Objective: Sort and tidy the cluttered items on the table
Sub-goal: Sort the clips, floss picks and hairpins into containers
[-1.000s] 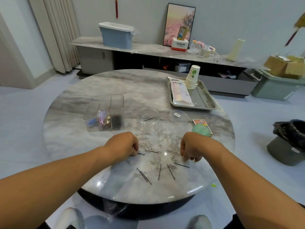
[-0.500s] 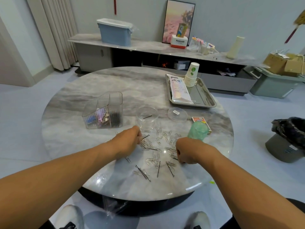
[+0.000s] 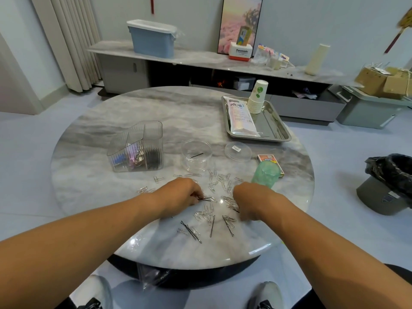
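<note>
Near the table's front edge, the left hand pinches a few black hairpins in curled fingertips. Beside it the right hand curls knuckles-up over the scattered paper clips; what its fingers hold, I cannot tell. Further in stand a clear round jar and a ribbed organizer; a steel tray sits toward the far right edge.

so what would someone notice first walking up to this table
Both hands, the left hand pinching black hairpins and the right hand beside it, work in a scatter of silver paper clips at the near edge. Behind them stand a clear organizer and a round clear jar.
</note>
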